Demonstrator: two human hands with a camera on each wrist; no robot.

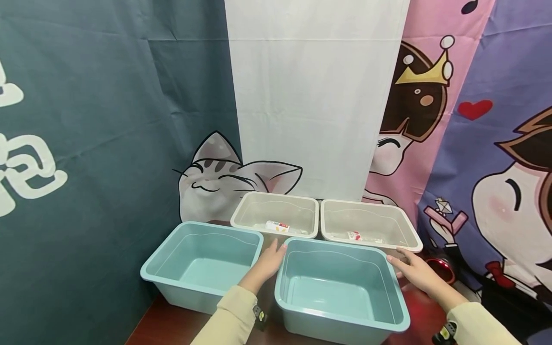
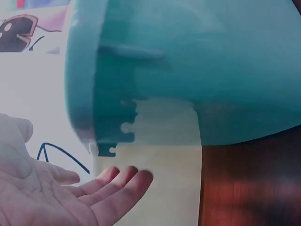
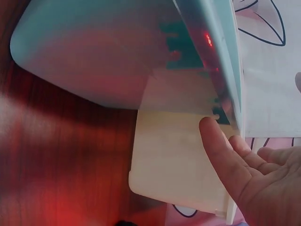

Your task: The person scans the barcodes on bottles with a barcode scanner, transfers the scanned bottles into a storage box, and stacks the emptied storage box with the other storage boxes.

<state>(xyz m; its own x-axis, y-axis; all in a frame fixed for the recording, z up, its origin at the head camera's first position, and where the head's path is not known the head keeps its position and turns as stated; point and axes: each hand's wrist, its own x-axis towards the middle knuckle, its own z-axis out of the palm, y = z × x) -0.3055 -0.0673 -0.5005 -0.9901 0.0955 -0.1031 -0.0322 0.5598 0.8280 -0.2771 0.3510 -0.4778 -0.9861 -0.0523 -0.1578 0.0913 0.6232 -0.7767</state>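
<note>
Two light-blue plastic bins stand side by side in the head view. My left hand (image 1: 268, 262) is between the left blue bin (image 1: 202, 287) and the right blue bin (image 1: 336, 314), close to the right bin's far left corner. Loosely extended fingers (image 2: 123, 195) show in the left wrist view, just off that bin's wall. Past the same bin's far right corner, my right hand (image 1: 417, 274) has its fingers spread. In the right wrist view a fingertip (image 3: 209, 127) appears close to the bin's side; whether it touches cannot be told. Neither hand grips anything.
Behind stand two cream bins: the left one (image 1: 276, 197) contains a white labelled bottle (image 1: 277, 226), the right one (image 1: 366, 206) a clear item with a red-and-white label (image 1: 354, 235). A red-lit dark object (image 1: 441, 269) is at right on the reddish-brown table (image 1: 148, 326).
</note>
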